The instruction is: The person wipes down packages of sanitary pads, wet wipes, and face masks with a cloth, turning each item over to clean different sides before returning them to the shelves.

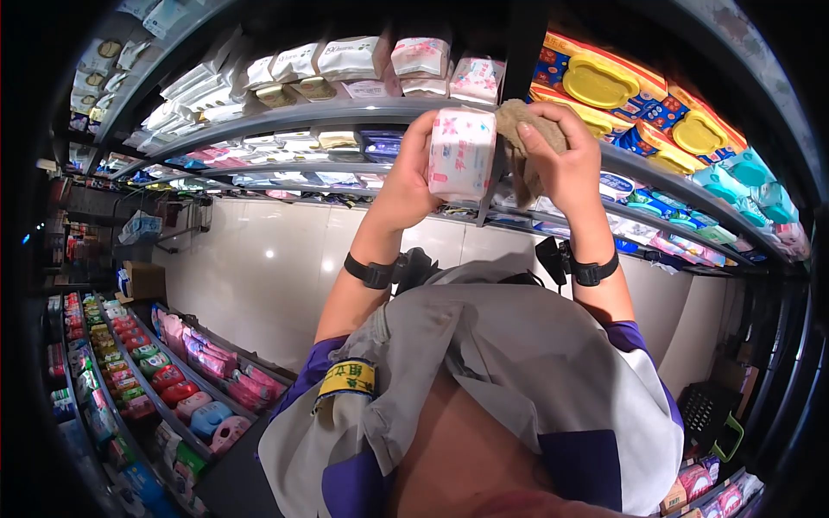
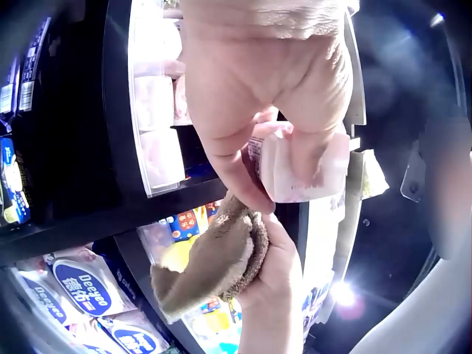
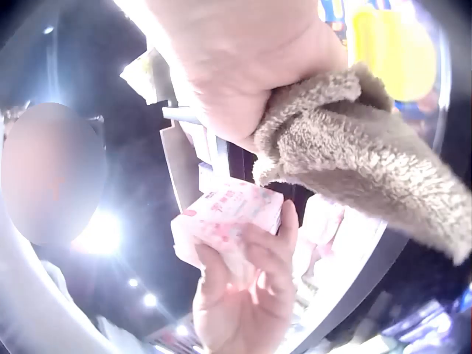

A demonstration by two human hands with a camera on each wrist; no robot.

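A white and pink floral pack (image 1: 462, 155) is gripped by the left hand (image 1: 410, 181), its thumb and fingers round the sides. Beside it, the right hand (image 1: 566, 160) holds a folded brown fuzzy cloth (image 1: 525, 129), which hangs down below the fingers. In the left wrist view the left hand (image 2: 269, 96) pinches the pack (image 2: 306, 169), and the cloth (image 2: 214, 258) is in the right hand (image 2: 273, 295) just below. The right wrist view shows the cloth (image 3: 354, 140) bunched under the right hand (image 3: 243, 59), near the pack (image 3: 228, 217).
Shelves (image 1: 371, 108) with white and pink tissue packs curve behind the hands. Orange packs with yellow lids (image 1: 600, 82) stand at the right. Bottles and pouches fill the lower-left shelves (image 1: 186, 397). A cardboard box (image 1: 145, 281) is by the pale floor (image 1: 268, 250).
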